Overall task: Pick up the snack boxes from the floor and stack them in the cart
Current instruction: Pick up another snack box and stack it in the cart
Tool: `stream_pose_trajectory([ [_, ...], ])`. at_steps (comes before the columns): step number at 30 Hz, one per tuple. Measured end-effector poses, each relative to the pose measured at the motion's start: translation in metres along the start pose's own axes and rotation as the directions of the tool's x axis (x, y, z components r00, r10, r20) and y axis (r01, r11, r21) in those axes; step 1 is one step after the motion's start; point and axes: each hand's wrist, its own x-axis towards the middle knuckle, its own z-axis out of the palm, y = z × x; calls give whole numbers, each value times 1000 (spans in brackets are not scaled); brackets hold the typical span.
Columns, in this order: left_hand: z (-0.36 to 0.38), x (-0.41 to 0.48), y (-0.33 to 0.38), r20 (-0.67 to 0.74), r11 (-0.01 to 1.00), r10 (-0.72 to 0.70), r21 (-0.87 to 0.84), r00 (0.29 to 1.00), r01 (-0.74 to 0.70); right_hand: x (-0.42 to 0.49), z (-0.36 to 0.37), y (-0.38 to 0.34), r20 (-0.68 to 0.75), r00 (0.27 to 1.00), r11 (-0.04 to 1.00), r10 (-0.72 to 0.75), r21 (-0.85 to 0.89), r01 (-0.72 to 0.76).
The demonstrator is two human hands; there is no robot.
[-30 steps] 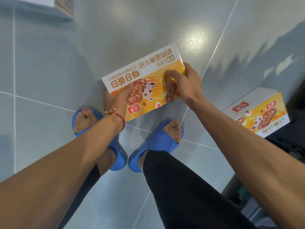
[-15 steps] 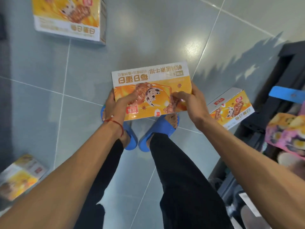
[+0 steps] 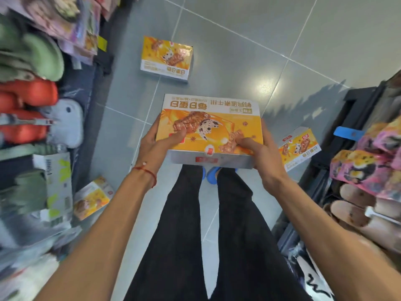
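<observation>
Holding the snack box [image 3: 209, 127] level, long side across us, left hand [image 3: 152, 148] and right hand [image 3: 264, 155] gripping its ends, we reckon the cart [image 3: 357, 101] lies rightward.

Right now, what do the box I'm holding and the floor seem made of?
Held snack box: likely printed cardboard, slightly glossy, judging by crisp folded edges and flat panels. Floor: probably glazed ceramic tile, grey, given pale grout lines and a bright light reflection.
</observation>
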Motion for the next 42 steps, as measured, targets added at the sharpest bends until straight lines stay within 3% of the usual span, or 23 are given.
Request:
stream_pose_trajectory([
  [7, -55, -80, 37, -6, 989, 128, -69, 992, -128, -74, 25, -53, 71, 996, 999, -46, -19, 48],
  [11, -60, -126, 47, -23, 972, 212, -97, 977, -213, -105, 14, -73, 148, 988, 999, -50, 0, 50],
  [15, -55, -165, 45, -58, 956, 264, -115, 963, -270, -134, -3, -81, 242, 962, 988, -125, -61, 144],
  [20, -36, -219, 37, -216, 934, 269, -180, 939, -309, -167, -30, -79, 339, 910, 952, -238, -105, 288],
  [24, -17, -267, 21, -390, 931, 280, -113, 877, -347, -187, -47, -67, 406, 867, 922, -289, -124, 366],
  [28, 2, -313, -10, -605, 948, 196, -84, 771, -308, -211, -51, -60, 500, 813, 865, -297, -219, 451],
  [32, 12, -355, -53, -742, 949, -8, -218, 671, -229, -233, -45, -59, 635, 714, 805, -297, -237, 545],
  [37, 16, -408, -109, -781, 889, -189, -393, 595, -234, -266, -19, -50, 750, 606, 704, -264, -280, 653],
  [42, 19, -461, -167, -815, 831, -194, -432, 545, -351, -304, 16, -21, 835, 524, 659, -167, -300, 689],
])
